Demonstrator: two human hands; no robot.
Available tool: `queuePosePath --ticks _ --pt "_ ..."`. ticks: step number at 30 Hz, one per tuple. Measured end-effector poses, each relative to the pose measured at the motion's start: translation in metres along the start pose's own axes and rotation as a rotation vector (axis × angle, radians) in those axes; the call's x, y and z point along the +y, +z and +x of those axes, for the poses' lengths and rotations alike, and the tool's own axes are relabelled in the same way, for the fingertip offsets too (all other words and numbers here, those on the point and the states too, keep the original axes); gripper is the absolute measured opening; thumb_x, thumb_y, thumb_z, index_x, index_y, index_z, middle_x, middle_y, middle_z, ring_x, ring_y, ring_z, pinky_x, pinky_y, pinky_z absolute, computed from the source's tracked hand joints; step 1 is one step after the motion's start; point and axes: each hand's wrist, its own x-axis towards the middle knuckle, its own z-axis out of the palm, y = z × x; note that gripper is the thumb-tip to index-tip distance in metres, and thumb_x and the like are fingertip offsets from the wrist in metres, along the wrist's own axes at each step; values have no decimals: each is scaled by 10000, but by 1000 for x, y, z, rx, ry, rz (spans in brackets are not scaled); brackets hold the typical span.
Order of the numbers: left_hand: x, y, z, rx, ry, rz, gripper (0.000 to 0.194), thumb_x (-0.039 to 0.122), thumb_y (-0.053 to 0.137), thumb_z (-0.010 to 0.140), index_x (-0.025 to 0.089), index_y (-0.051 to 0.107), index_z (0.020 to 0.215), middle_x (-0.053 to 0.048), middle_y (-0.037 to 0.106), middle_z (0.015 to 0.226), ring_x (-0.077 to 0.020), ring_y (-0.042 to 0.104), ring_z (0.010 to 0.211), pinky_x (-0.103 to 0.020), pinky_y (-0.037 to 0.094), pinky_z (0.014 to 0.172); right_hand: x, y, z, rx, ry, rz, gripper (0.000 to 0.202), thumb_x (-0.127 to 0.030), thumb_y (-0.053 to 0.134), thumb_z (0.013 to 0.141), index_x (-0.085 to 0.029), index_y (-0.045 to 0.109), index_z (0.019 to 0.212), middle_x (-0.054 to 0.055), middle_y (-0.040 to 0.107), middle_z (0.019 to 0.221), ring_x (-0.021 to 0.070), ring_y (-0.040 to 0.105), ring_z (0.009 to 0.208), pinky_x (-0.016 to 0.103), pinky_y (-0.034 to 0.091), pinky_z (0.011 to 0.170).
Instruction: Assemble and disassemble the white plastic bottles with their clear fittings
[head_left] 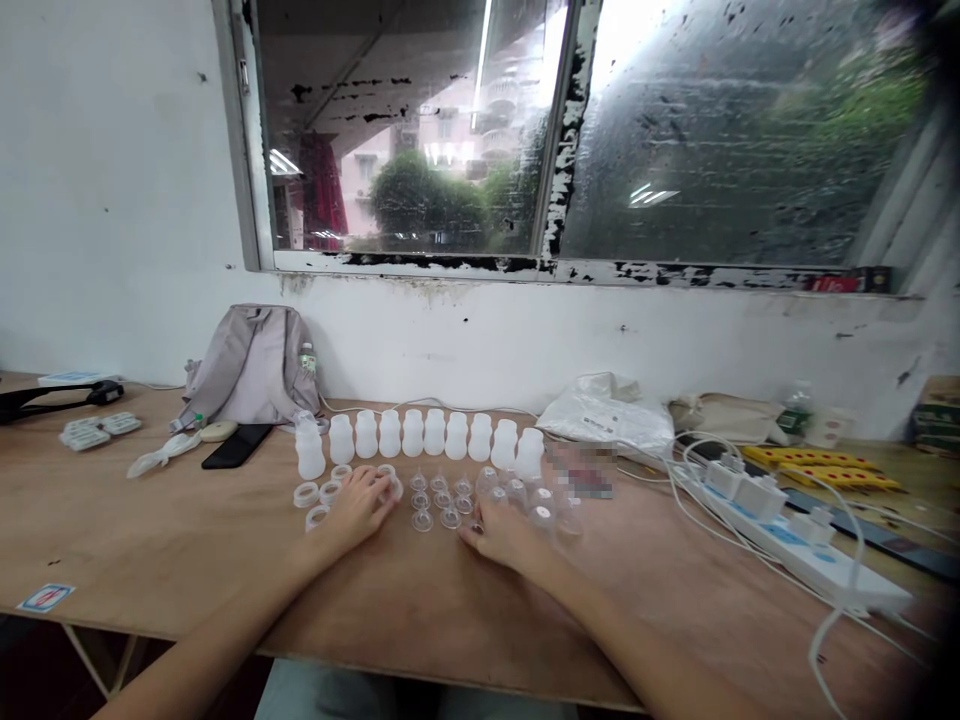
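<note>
My left hand [364, 502] lies low over the white bottle collar rings [306, 494], fingers apart; it hides part of the group. A ring [394, 487] touches or nearly touches its fingertips. Clear bottle nipples [422, 520] stand in short rows between my hands. At the right end of their front row, my right hand [496, 530] has thumb and forefinger closed around a clear nipple [476, 524], partly hidden. Beyond that hand are several clear dome caps [541, 517]. Several white baby bottles [412, 433] stand upright in a row behind these parts.
A grey backpack [251, 365] leans against the wall, with a black phone [236, 447] in front. To the right lie a plastic bag [607, 415], a white power strip [795, 535] with loose cables and yellow pieces [817, 465]. The table's front edge [420, 680] is near me.
</note>
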Motion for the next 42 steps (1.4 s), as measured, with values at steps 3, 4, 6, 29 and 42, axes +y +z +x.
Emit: queuePosePath --ticks 3,4,6,29,42 --pt "24 -12 7 -11 37 -219 266 430 464 803 193 513 914 -40 580 886 -180 525 843 -318 401 765 4 1 1 -183 -142 198 243 -316 585 693 -179 505 877 30 596 744 176 558 684 263 379 578" --pt "32 -15 10 -33 65 -270 305 450 476 792 195 497 957 -35 581 901 -174 528 842 -308 404 764 5 0 2 -263 -199 300 279 -296 615 668 -179 501 893 12 587 725 157 551 669 249 386 575" --pt "46 -17 14 -82 144 -314 369 479 493 775 194 478 1009 -33 582 931 -168 530 849 -296 400 769 7 -4 4 -427 -265 515 373 -261 652 626 -179 473 944 -14 570 716 120 532 618 222 396 546" --pt "67 30 14 -27 289 -72 245 309 369 866 188 583 866 -46 601 827 -186 483 850 -350 303 795 19 -7 9 -572 -174 834 386 -132 544 627 -188 441 994 -44 537 692 59 456 463 153 339 371" --pt "107 23 55 179 -270 -962 286 411 340 860 181 494 930 13 578 665 -112 542 586 -218 418 566 5 -19 9 227 -111 969 188 -336 487 750 -158 546 739 4 569 628 119 518 535 234 427 498"
